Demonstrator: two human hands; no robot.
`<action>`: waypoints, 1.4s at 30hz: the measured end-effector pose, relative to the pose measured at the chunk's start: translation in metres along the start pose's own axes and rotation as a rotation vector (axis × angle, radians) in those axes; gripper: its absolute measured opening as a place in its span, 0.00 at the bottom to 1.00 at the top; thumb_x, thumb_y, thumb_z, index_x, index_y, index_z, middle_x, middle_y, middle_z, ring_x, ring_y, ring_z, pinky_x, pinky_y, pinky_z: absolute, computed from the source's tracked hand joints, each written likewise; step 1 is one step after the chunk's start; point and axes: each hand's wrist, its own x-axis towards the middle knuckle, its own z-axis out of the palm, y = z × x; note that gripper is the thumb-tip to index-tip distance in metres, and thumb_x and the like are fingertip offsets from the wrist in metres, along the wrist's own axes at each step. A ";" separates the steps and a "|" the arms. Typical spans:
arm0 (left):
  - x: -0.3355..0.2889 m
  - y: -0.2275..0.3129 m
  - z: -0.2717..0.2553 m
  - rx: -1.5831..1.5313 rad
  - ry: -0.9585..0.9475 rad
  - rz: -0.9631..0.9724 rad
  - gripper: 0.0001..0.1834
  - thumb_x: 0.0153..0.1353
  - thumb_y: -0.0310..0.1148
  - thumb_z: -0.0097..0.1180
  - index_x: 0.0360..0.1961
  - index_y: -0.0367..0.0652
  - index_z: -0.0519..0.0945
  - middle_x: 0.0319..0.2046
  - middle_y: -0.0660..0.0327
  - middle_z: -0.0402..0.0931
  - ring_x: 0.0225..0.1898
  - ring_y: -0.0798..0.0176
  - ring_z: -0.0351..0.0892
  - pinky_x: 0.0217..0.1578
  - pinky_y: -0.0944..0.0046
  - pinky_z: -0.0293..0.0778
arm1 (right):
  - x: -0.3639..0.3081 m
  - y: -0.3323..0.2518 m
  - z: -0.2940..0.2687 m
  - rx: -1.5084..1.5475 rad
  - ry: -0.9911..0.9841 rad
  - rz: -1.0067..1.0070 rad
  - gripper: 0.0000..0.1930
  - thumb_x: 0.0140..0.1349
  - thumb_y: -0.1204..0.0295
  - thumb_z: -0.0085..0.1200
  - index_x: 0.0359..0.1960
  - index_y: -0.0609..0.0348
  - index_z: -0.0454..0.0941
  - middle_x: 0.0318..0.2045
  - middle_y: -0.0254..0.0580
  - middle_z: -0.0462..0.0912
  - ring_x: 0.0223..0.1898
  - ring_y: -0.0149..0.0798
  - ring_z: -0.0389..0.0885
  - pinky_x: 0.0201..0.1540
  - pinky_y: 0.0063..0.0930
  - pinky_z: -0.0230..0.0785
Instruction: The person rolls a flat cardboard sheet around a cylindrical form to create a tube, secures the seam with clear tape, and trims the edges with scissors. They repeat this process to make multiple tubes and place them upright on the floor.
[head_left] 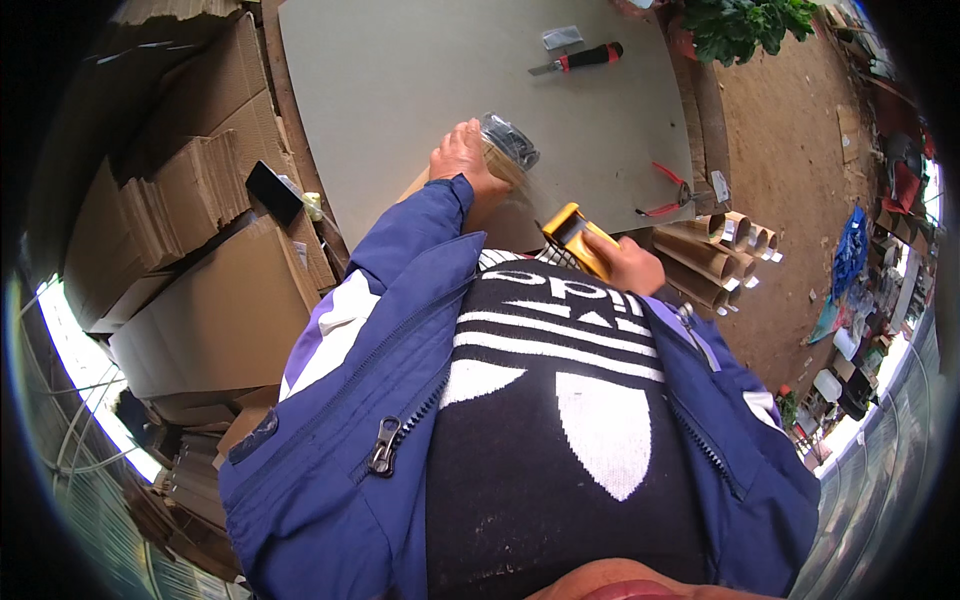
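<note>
My left hand is closed over a brown cardboard package, probably a tube, steadying it at the near side of the table. A dark end under shiny clear plastic sticks out past my fingers. Close to my chest, my right hand grips a yellow tape dispenser, its front turned toward the package. Whether tape runs between the two cannot be made out. My chest and sleeves hide the near end of the package.
Across the grey tabletop lie a black-and-red knife, a small clear packet and red-handled pruning shears. Several cardboard tubes are stacked at the right. Folded cardboard and a phone are on the left; a leafy plant stands far right.
</note>
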 end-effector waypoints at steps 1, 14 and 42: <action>0.001 -0.001 -0.002 0.003 -0.004 0.000 0.66 0.34 0.55 0.76 0.72 0.39 0.57 0.68 0.51 0.61 0.70 0.49 0.60 0.67 0.53 0.62 | 0.014 0.002 0.007 -0.018 -0.044 0.012 0.27 0.52 0.61 0.66 0.58 0.32 0.79 0.28 0.49 0.76 0.28 0.53 0.83 0.30 0.44 0.77; 0.054 -0.048 -0.002 -0.244 -0.186 -0.110 0.62 0.33 0.61 0.78 0.65 0.33 0.67 0.61 0.41 0.72 0.63 0.45 0.73 0.64 0.54 0.69 | 0.090 0.029 0.044 0.077 -0.147 0.228 0.28 0.51 0.62 0.56 0.59 0.40 0.78 0.40 0.53 0.85 0.45 0.56 0.84 0.49 0.46 0.77; -0.240 -0.295 0.105 -1.240 -0.128 -0.450 0.43 0.53 0.13 0.56 0.73 0.44 0.63 0.69 0.57 0.66 0.67 0.60 0.68 0.64 0.60 0.66 | 0.128 0.054 0.087 1.137 0.312 0.291 0.38 0.57 0.76 0.64 0.71 0.59 0.62 0.65 0.46 0.72 0.63 0.39 0.74 0.63 0.30 0.67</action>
